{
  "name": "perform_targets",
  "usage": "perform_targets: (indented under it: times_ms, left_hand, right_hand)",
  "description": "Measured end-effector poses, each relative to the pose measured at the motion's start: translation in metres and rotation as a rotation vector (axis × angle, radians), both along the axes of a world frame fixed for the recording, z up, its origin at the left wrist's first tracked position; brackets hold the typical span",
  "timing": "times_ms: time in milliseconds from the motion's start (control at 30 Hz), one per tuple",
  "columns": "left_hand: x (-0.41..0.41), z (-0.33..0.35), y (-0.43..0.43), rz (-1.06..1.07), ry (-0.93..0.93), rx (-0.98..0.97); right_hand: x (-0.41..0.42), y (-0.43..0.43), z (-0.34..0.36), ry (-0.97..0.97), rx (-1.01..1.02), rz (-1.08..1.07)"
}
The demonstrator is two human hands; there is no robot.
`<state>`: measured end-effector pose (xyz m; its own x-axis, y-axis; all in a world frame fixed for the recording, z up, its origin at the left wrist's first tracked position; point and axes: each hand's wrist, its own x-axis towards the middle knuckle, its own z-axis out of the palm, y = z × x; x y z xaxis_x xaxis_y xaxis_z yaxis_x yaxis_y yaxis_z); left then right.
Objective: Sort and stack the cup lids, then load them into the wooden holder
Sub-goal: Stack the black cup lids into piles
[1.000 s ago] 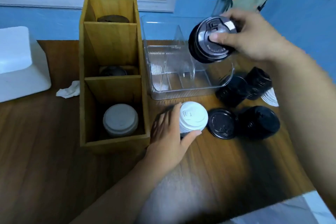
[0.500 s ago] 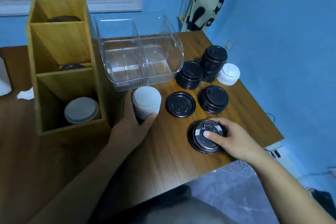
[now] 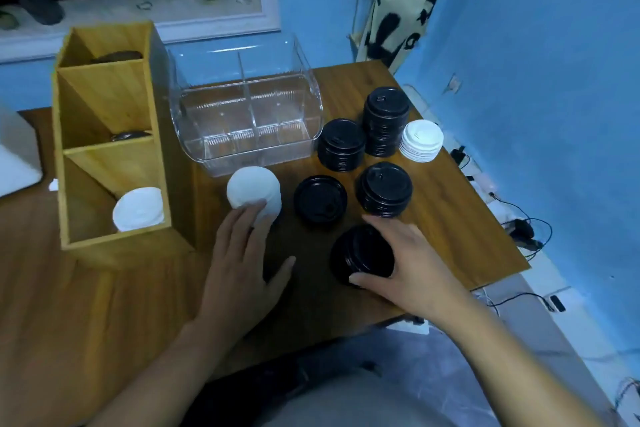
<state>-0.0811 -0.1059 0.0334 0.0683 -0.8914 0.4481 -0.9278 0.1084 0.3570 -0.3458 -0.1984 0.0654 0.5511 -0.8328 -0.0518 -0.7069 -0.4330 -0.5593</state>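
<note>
Our right hand (image 3: 415,270) curls its fingers round a black stack (image 3: 360,253) near the front of the table (image 3: 467,218), likely to square it up; our left hand (image 3: 239,267), fingers straight and spread, rests on the white stack (image 3: 254,189) beside the holder (image 3: 114,241), ready to load

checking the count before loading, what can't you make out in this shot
Head view, the only one:
Holder middle and back slots: dark shapes, mostly hidden by the dividers.
Tall black stack: lid count, rims too dark and small.
Near black stack: partly covered by the right hand gripping it.
White block: cut off by the left edge.
</note>
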Motion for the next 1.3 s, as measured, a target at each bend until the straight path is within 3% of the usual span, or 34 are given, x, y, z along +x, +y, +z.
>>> perform_targets:
  times_ms: [133, 367, 500, 633, 900, 1100, 1300]
  left_hand:
    - [-0.029, 0.006, -0.020, -0.073, 0.035, 0.067]
    - [-0.073, 0.018, -0.090, -0.114, 0.117, 0.215]
    - [-0.089, 0.025, -0.123, -0.163, 0.124, 0.259]
    - [-0.098, 0.019, -0.145, -0.166, 0.143, 0.345]
    - [-0.100, 0.008, -0.152, -0.125, 0.222, 0.400]
    - [-0.101, 0.007, -0.152, -0.127, 0.302, 0.348]
    - [-0.101, 0.006, -0.153, -0.117, 0.351, 0.366]
  right_hand:
    - [-0.046, -0.015, 0.005, -0.123, 0.060, -0.009]
    - [-0.113, -0.058, -0.010, -0.015, 0.186, 0.137]
    - [-0.124, -0.058, -0.018, -0.134, 0.113, -0.054]
    - [-0.116, -0.052, -0.028, 0.026, -0.110, -0.200]
    - [-0.112, -0.042, -0.033, 0.020, -0.133, -0.070]
    - [-0.087, -0.074, 0.025, -0.260, -0.079, -0.204]
    - [-0.024, -0.117, 0.024, -0.030, -0.072, 0.018]
